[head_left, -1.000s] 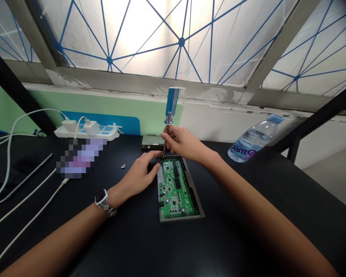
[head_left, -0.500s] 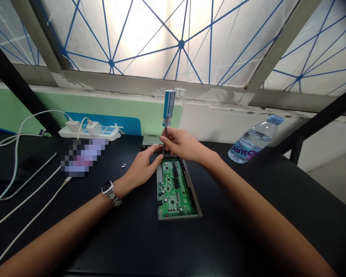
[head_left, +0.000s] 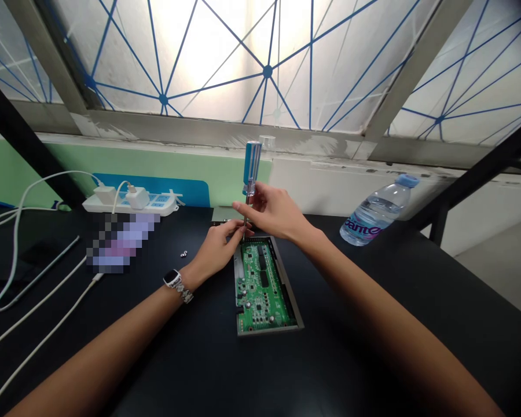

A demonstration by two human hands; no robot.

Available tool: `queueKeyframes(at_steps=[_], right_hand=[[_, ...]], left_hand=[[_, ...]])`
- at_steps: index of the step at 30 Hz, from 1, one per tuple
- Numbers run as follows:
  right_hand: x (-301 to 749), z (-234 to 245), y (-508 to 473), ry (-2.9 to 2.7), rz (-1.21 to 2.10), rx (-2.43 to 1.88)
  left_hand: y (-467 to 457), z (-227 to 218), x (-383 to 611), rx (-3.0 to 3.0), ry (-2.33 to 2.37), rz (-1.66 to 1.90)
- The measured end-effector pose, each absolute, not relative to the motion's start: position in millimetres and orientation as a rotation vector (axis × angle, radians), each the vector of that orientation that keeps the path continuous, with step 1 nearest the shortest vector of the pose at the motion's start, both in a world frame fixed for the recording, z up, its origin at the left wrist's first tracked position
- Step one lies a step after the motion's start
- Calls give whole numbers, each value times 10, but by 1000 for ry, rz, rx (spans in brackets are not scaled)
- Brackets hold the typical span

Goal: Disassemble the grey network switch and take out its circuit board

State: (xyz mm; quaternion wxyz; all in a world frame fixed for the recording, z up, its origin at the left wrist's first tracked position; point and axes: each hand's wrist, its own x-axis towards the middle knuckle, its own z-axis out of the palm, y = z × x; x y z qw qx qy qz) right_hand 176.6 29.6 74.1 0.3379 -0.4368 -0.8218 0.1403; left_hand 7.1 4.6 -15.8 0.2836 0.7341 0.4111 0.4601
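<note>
Working a screw at the far-left corner of the circuit board (head_left: 260, 284), seated in its tray at table centre. Right hand (head_left: 274, 211) pinched narrow round the shaft of the blue screwdriver (head_left: 251, 168), upright, tip down at 12 o'clock of the board. Left hand (head_left: 217, 246) fingers closed in at the tip, steadying; whether holding a screw, cannot tell. Next move likely needs the tip kept square and vertical. Loose screws (head_left: 183, 253) at 9 o'clock, water bottle (head_left: 375, 213) at 2, power strip (head_left: 130, 202) at 10; bare table (head_left: 252, 370) at 6
</note>
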Motion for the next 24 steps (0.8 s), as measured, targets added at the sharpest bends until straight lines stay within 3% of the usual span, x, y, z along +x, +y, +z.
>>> queueKeyframes(at_steps=[8, 24], right_hand=[[1659, 753, 260, -1913, 115, -1139], [1678, 785, 231, -1923, 278, -1089]], left_hand=[[17, -175, 96, 1909, 1114, 1247], [-11, -168, 85, 1948, 1130, 1235]])
